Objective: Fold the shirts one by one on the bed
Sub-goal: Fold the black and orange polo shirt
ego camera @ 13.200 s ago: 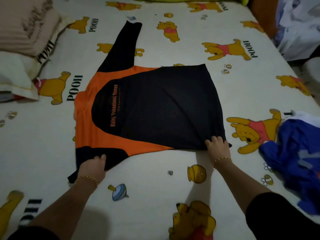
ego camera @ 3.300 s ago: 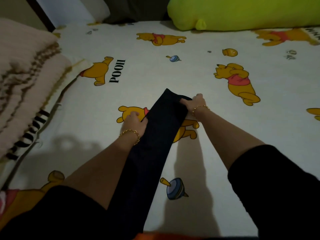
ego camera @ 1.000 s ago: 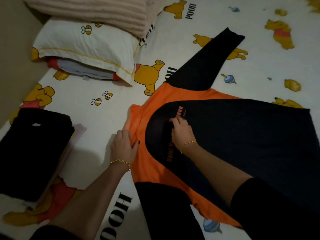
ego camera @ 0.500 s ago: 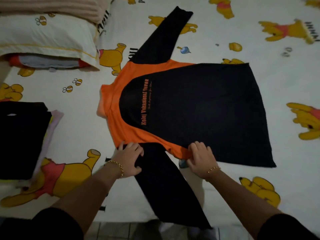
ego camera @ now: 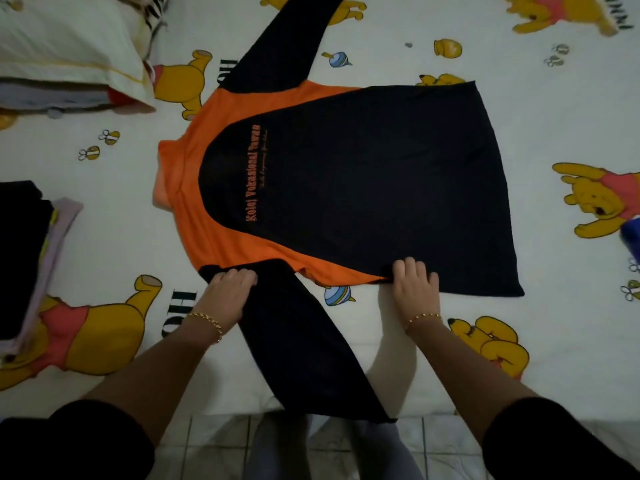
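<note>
A black and orange long-sleeved shirt (ego camera: 363, 188) lies spread flat on the bed (ego camera: 554, 116), collar to the left, orange lettering facing up. Its far sleeve runs toward the top of the view. The near sleeve (ego camera: 304, 348) hangs over the bed's front edge. My left hand (ego camera: 230, 292) grips the near shoulder where that sleeve begins. My right hand (ego camera: 415, 284) grips the shirt's near side edge, fingers curled over the fabric.
A stack of folded clothes (ego camera: 24, 258), black on top, sits at the left edge. A white pillow (ego camera: 69, 43) over other bedding lies at the top left. Blue cloth (ego camera: 632, 237) peeks in at the right. Tiled floor (ego camera: 214, 448) shows below the bed's edge.
My right hand has slid right along the shirt's near edge. My left hand stays at the near shoulder. The view has shifted slightly closer over the shirt.
</note>
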